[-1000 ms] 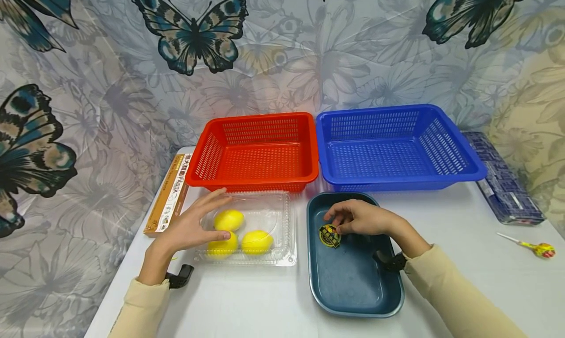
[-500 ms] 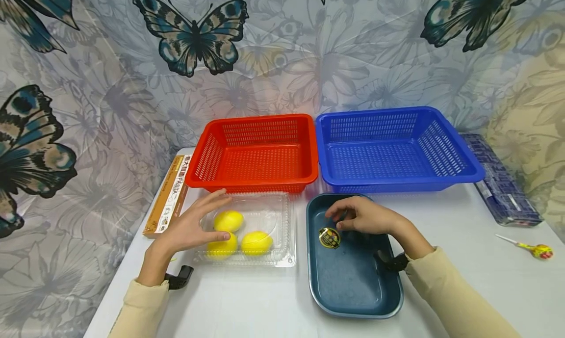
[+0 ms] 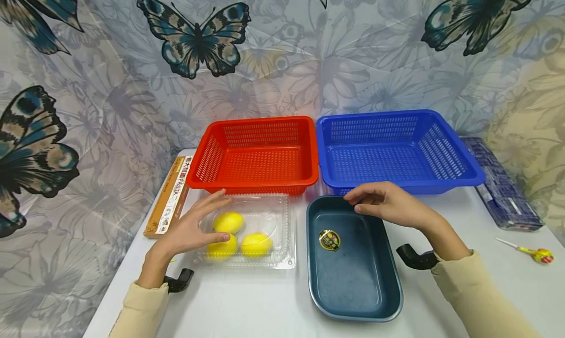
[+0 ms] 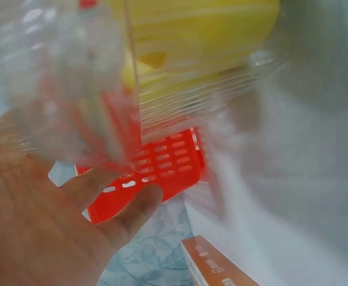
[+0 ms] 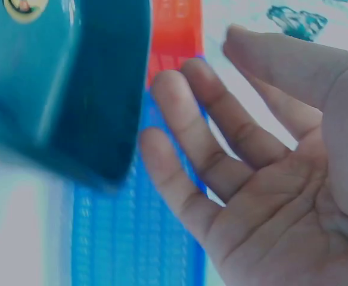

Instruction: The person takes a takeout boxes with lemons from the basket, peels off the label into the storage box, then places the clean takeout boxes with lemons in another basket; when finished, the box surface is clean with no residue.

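Note:
In the head view a clear plastic box (image 3: pixel 282 230) with several yellow lemons (image 3: pixel 257 244) inside lies left of the middle. My left hand (image 3: pixel 190 230) is at the box's left side, fingers spread and thumb overlapping the front left lemon. The left wrist view shows the clear plastic (image 4: pixel 90 89) close over the palm, blurred. My right hand (image 3: pixel 390 204) hovers at the back right corner of a dark teal tray (image 3: pixel 348 284), fingers slightly bent and holding nothing. A round black and yellow sticker (image 3: pixel 329 240) lies in the tray.
Behind stand a red basket (image 3: pixel 265 166) and a blue basket (image 3: pixel 379 161), side by side. At the left edge lies a pasta box (image 3: pixel 169 195). A dark blue patterned pack (image 3: pixel 507 191) and a lollipop (image 3: pixel 536 253) lie at the right.
My right hand has moved from over the sticker back and right to the tray's corner, its fingers less curled. The sticker stays in the tray; my left hand keeps its place.

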The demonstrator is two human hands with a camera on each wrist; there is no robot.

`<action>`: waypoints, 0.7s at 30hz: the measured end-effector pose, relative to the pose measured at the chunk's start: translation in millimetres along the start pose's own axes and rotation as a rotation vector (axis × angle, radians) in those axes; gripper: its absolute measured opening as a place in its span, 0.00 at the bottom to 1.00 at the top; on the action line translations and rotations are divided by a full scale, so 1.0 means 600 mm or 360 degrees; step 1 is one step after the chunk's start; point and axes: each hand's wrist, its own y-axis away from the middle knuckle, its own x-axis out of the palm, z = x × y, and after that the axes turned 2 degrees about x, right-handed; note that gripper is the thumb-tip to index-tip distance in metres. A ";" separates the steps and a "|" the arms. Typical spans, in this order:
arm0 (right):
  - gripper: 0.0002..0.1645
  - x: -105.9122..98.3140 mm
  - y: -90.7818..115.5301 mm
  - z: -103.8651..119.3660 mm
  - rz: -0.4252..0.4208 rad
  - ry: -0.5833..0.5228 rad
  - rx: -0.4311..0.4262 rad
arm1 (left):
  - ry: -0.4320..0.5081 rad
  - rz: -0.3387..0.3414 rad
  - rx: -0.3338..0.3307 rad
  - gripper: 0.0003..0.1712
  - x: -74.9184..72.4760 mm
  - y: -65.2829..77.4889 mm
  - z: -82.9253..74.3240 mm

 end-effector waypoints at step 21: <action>0.22 -0.141 0.099 -0.069 -0.0843 0.0196 0.0356 | 0.0240 -0.0219 0.0004 0.33 0.004 0.019 0.037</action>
